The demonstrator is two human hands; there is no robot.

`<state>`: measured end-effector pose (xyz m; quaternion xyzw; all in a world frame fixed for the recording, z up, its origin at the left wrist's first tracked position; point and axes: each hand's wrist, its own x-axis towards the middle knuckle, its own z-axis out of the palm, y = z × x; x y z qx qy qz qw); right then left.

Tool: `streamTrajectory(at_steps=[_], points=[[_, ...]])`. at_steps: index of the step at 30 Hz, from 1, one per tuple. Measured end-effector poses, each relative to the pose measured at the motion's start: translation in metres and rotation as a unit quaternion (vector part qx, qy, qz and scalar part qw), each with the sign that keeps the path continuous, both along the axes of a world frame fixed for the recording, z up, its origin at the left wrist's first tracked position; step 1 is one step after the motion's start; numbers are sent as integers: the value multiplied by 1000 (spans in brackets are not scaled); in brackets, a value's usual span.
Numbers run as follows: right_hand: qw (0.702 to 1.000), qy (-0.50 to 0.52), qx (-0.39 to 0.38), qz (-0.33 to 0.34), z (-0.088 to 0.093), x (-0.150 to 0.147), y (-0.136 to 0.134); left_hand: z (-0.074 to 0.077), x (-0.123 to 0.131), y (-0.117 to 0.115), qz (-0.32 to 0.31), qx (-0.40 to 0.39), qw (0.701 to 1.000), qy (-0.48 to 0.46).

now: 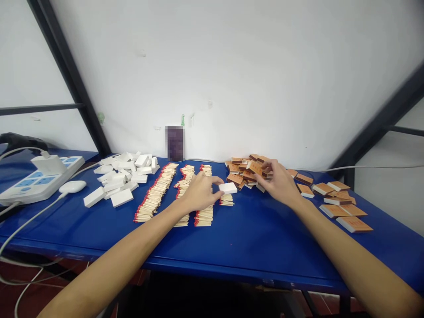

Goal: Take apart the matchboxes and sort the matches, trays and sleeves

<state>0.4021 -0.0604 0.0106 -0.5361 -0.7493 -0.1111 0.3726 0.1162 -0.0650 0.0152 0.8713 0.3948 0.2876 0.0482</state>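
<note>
My left hand [202,192] pinches a white matchbox tray [228,188] between thumb and fingers, above a short row of matches [227,200]. To the right, my right hand [275,179] has its thumb and fingers closed on an orange matchbox sleeve [254,168] at the pile of orange matchbox sleeves [236,179]. Long rows of red-tipped matches [155,194] lie on the table left of and beneath my left hand, which hides part of them. Whether the held tray contains matches cannot be made out.
White matchbox trays [122,197] are heaped at the left. Several matchboxes [354,224] lie at the right end of the blue table [258,247]. A power strip [43,181] with white cables stands at the far left. A dark pixelated rectangle [175,143] leans by the wall.
</note>
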Motion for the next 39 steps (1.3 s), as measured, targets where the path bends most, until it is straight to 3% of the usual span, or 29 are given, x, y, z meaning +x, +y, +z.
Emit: streamTrajectory(at_steps=[5, 9, 12, 15, 18, 20, 22, 25, 30, 34, 39], points=[[996, -75, 43, -36, -9, 4, 12, 7, -3, 1, 2, 16, 998, -68], [993, -106, 29, -46, -13, -2, 17, 17, -35, 16, 42, 127, 989, -61], [994, -92, 30, -47, -8, -6, 16, 27, -82, 33, 126, 163, 978, -27], [993, -70, 43, -83, 4, 4, 12, 35, -134, 43, 248, 151, 957, -2], [979, -63, 24, -194, 10, 37, 7, 37, -172, 46, 347, 126, 929, 21], [955, -63, -35, -289, 7, 69, 5, 37, -187, 47, 378, 120, 917, 46], [929, -64, -124, -343, 0, 97, 6, 37, -194, 48, 401, 116, 906, 68], [916, -71, -192, -345, -10, 122, 16, 37, -197, 49, 424, 108, 894, 102], [911, -64, -240, -329, -15, 127, 36, 38, -196, 47, 445, 86, 882, 127], [902, -56, -297, -309, -19, 131, 42, 33, -197, 48, 434, 83, 891, 108], [896, -59, -299, -323, -21, 136, 43, 23, -200, 58, 411, 146, 898, 66]])
